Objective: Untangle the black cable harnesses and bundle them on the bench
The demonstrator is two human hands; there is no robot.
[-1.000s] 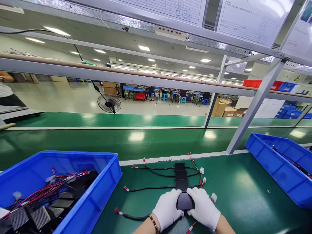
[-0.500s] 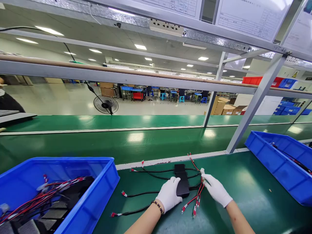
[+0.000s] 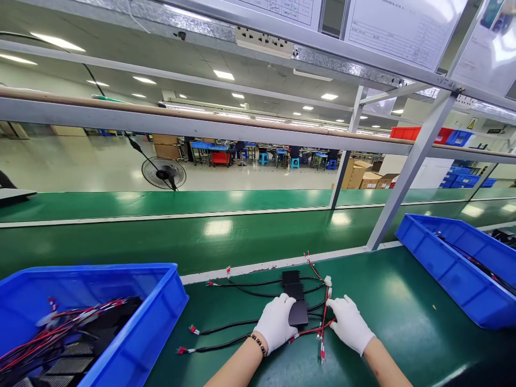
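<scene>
Two black boxes with cables lie on the green bench; the nearer black box (image 3: 299,313) is gripped at its left side by my white-gloved left hand (image 3: 276,322). The farther black box (image 3: 291,278) lies just beyond it. Black cables with red-tipped ends (image 3: 226,325) stretch to the left. On the right, red wires (image 3: 323,336) run toward the near edge, beside a white connector (image 3: 328,281). My gloved right hand (image 3: 350,324) has its fingers pinched at the red wires, below that connector.
A blue bin (image 3: 161,312) of wired black units stands at the left, another blue bin (image 3: 455,269) with cables at the right. A slanted metal post (image 3: 411,172) rises behind the bench (image 3: 403,301). Beyond are a green belt (image 3: 121,242) and a fan (image 3: 164,173).
My right hand has moved down from the white connector to the red wires. One red wire's end has shifted left toward my left hand. The camera view has turned slightly right.
</scene>
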